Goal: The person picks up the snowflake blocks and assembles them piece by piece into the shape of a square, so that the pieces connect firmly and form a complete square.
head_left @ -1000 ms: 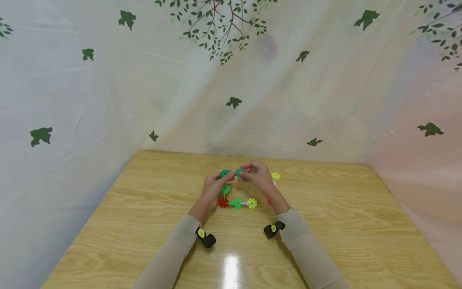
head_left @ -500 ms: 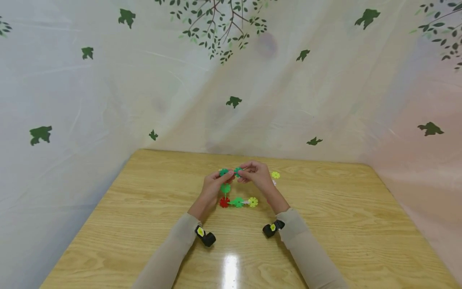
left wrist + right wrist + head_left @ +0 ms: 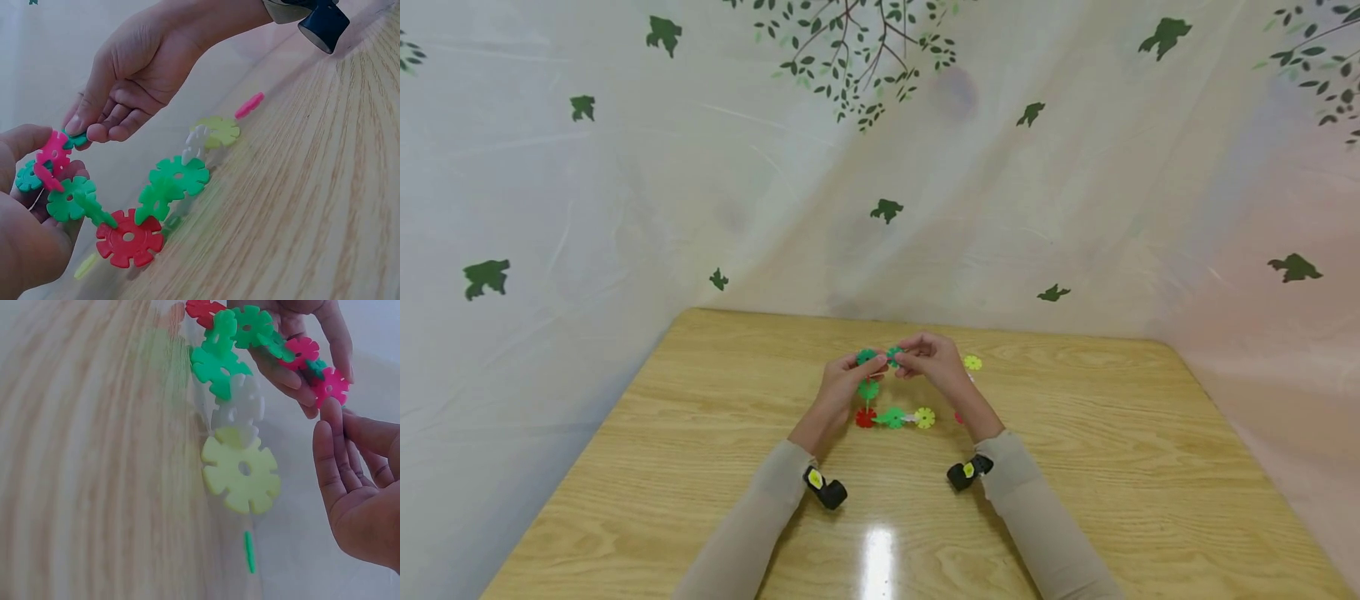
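**Both hands engaged on a disc chain, well inside the table's side edges**

The left hand [image 3: 847, 381] grips the upper end of a chain of slotted discs [image 3: 893, 418], thumb and fingers around its pieces. The right hand [image 3: 936, 364] pinches a teal disc [image 3: 894, 357] between thumb and fingertips. In the left wrist view this disc meets a pink disc [image 3: 55, 151] of the chain; whether the two are slotted together cannot be told.

The chain is at the middle of the far half of the table [image 3: 1120, 475]. From the left hand it drops to a red disc [image 3: 866, 417], turns there, and runs right through green and white pieces to a yellow disc [image 3: 924, 417] at its free end. Contact between the lower run and the wood cannot be confirmed. The course is open-sided: a gap separates the yellow end from the right wrist.

Loose pieces stand on the right: a small yellow disc [image 3: 973, 362] just beyond the right hand, and a pink piece [image 3: 959, 418] partly covered by the right forearm.

Clearances: broad wood extends from the hands to the left and right edges. The far edge is nearer, with the printed backdrop [image 3: 775, 208] rising behind it. Between the two sleeves [image 3: 752, 517], a wide strip of tabletop carries a bright reflection [image 3: 878, 562].
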The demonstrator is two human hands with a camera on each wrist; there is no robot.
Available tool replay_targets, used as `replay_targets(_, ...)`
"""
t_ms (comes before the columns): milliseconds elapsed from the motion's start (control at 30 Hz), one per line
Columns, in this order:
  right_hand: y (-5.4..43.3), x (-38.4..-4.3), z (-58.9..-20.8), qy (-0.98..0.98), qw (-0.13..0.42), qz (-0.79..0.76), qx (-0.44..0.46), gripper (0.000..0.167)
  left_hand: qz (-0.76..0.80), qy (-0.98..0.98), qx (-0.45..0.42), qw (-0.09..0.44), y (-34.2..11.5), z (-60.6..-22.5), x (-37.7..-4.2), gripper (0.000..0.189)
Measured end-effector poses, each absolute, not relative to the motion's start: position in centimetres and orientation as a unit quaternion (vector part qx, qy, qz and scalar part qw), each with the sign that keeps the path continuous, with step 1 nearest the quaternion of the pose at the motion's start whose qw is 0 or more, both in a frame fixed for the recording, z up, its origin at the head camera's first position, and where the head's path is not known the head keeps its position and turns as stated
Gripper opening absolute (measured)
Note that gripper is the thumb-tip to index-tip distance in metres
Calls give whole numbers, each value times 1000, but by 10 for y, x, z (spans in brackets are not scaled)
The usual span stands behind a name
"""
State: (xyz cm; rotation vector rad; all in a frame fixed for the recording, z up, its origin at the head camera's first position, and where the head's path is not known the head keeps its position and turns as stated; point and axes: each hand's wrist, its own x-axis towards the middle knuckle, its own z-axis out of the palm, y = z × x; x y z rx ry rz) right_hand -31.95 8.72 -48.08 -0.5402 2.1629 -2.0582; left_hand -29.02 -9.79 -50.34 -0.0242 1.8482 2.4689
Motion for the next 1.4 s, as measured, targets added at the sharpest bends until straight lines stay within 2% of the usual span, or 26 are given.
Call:
replay_targets(133, 88, -320, -480, 714, 62, -676, -173, 23, 802, 597, 4, 38, -98, -502, -289, 19)
replay_targets(267, 89, -318, -479, 723, 70, -664, -177, 26, 783, 620, 15, 47, -99, -502, -289, 26)
replay_targets(567, 94, -320, -480, 751, 75, -621, -211, 22, 791, 608, 0, 74, -100, -501, -292, 31)
replay_targets(767, 102, -323, -473, 771, 84, -604, -183, 33, 804, 589, -13, 77, -101, -502, -293, 36)
replay_targets(1000, 119, -331, -463, 791, 82, -585, -158, 32, 801, 592, -13, 87, -103, -503, -293, 37)
replay_targets(1167, 135, -339, -459, 841, 75, -502, -187, 32, 794, 601, -12, 89, -104, -504, -293, 38)
replay_targets(1400, 162, -346, -454, 886, 85, -385, -243, 23, 788, 608, -8, 91, -104, -505, -293, 38)
